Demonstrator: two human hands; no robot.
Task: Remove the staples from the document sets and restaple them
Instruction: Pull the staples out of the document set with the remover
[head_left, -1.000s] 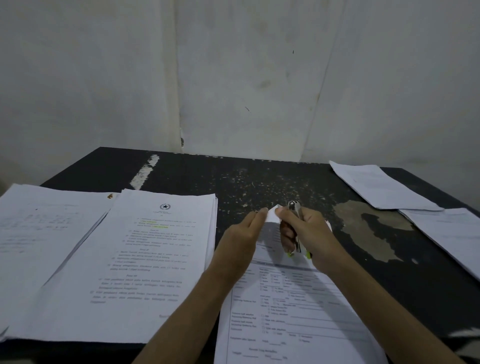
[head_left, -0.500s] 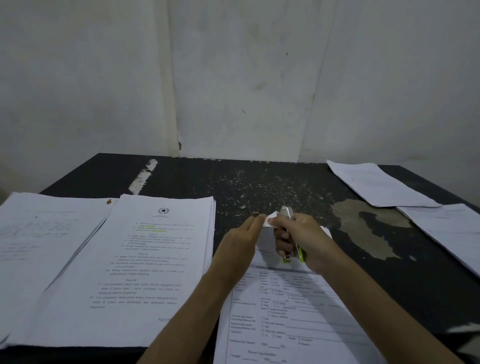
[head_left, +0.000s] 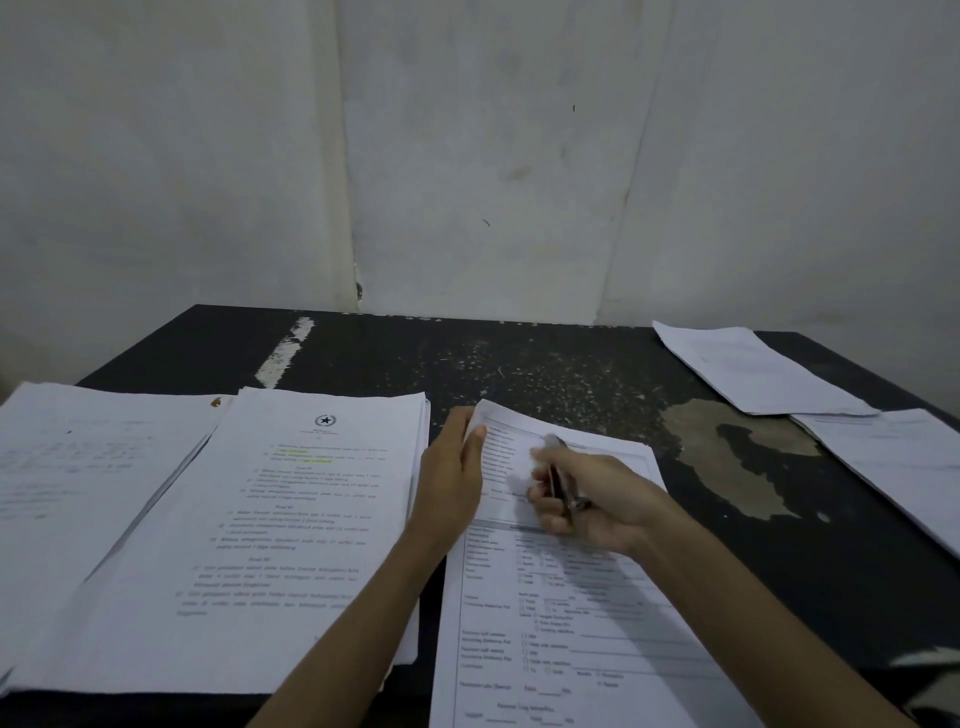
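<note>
A printed form set lies in front of me on the black table. My left hand pinches its top-left corner, thumb on the sheet. My right hand hovers over the upper part of the form, closed on a small metal stapler with a yellow-green part; most of the tool is hidden in my fist and slightly blurred. The top corner of the form now lies flat.
A thick document stack with a star emblem sits to the left, beside another pile of papers. Two more paper sets lie at the right edge. The tabletop has a worn patch. A wall stands close behind.
The folded-up corner of the form has been laid flat. My right hand with the stapler has drawn back from the corner toward me and to the right; my left hand stays at the corner.
</note>
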